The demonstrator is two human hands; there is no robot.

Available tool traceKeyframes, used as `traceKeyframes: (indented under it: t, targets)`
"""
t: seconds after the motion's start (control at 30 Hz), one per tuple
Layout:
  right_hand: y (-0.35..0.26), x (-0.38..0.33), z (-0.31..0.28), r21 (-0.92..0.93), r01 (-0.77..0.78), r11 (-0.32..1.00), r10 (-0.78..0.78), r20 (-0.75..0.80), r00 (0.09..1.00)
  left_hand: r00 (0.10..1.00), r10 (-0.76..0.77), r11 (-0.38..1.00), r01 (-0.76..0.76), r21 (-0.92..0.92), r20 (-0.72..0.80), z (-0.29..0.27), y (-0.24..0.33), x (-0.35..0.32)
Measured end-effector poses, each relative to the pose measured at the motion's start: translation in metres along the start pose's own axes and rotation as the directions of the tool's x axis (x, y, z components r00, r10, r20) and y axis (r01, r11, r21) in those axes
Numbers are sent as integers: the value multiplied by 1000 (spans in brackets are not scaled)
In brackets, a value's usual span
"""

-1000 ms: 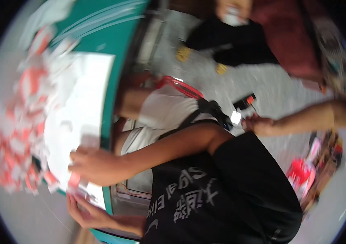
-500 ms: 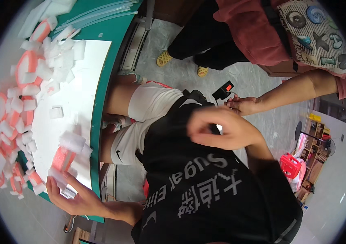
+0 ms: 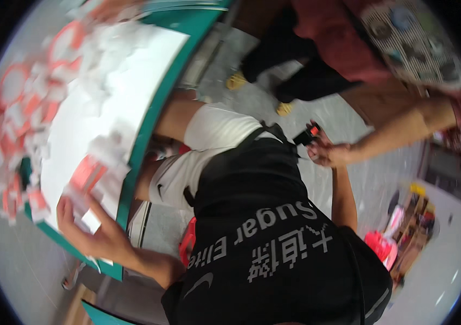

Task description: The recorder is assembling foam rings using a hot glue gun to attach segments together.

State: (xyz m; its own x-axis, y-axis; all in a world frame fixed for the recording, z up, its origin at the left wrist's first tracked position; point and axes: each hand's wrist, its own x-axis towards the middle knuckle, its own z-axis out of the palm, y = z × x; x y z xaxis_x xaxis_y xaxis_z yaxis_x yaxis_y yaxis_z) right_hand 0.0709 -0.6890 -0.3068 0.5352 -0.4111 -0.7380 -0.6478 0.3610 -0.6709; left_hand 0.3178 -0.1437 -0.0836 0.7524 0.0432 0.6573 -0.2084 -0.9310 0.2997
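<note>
A pink-and-white foam piece (image 3: 88,173) sits at the near end of the white sheet. My left hand (image 3: 94,233) has its thumb and fingers round its near white end; motion blurs the edges. Off to the right, my right hand (image 3: 322,134) is closed on a small black box (image 3: 305,135) with an orange-red patch. A co-worker's hand (image 3: 336,155) overlaps my right wrist and partly hides my grip. Its fingertips are close beside the box, and I cannot tell whether they touch it.
Many loose pink and white foam pieces (image 3: 19,116) are heaped along the table's far side. A white sheet (image 3: 133,89) lies on the green tabletop (image 3: 157,111). The co-worker in a red top (image 3: 344,38) stands close at the right. Shelves (image 3: 412,227) are behind.
My right hand has moved up to the black box, which the co-worker's hand was holding, and closed round it. My left hand stays at the foam piece. The whole view has tilted.
</note>
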Motion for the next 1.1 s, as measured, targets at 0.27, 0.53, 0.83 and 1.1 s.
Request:
traceKeyframes:
  t: [0.27,0.53,0.83,1.1]
  targets:
    - [-72,32,8,-401,-53,914,145,203,968,994,-106,994,106,15,16,-1,-6,6]
    - [-145,23,4,-688,44,724,195,266,944,994,-103,993,104,-50,31,6,1,9]
    - [-268,64,4,-866,309,394,245,423,873,979,2,986,33,-164,206,1,-25,22]
    - [-413,181,29,-666,740,91,539,658,526,980,68,976,-25,-218,188,2,-42,25]
